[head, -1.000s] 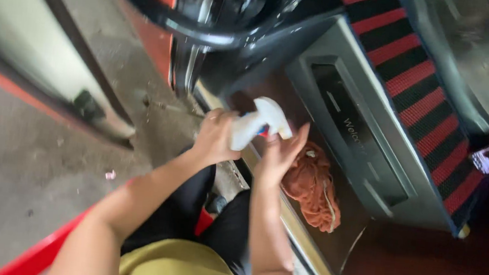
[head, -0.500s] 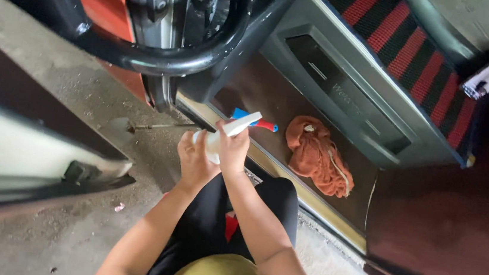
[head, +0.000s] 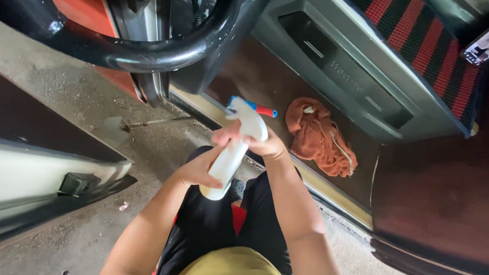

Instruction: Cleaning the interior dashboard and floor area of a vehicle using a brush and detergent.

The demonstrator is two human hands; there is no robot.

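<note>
Vehicle wash or service yard: open vehicle door [head: 44,172], doorway step [head: 296,94] with striped mat [head: 421,35], concrete ground [head: 37,58].

Overhead: black curved bar [head: 162,58] arches above the hands.
Ahead: brown vehicle floor [head: 249,84] open.
Ahead-right: orange rag [head: 319,139] lies there.
Left: grey ground [head: 51,95], open door [head: 21,164].
</note>
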